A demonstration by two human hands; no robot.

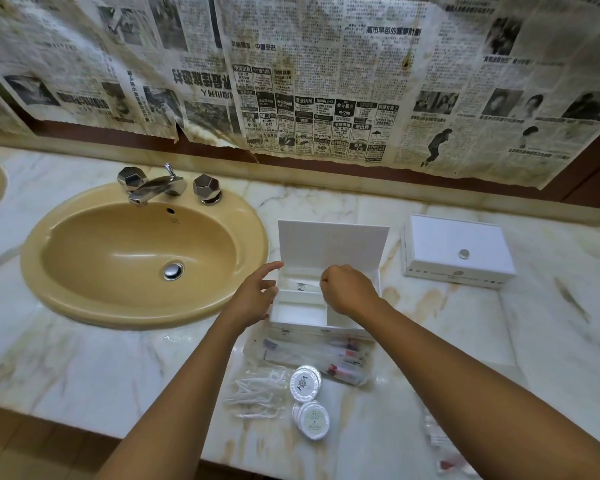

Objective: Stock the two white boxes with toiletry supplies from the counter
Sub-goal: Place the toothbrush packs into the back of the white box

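A white box stands on the marble counter with its lid up, showing several compartments; a small printed packet lies in one. My left hand rests open against the box's left side. My right hand hovers over the compartments with its fingers curled; I cannot tell if it holds anything. A second white box, lid down with a small knob, sits to the right. In front of the box with the raised lid lie wrapped toothbrush kits, round white soaps and plastic floss picks.
A beige oval sink with chrome taps takes up the left of the counter. Old newspaper covers the wall behind. More clear-wrapped packets lie at the counter's front right edge.
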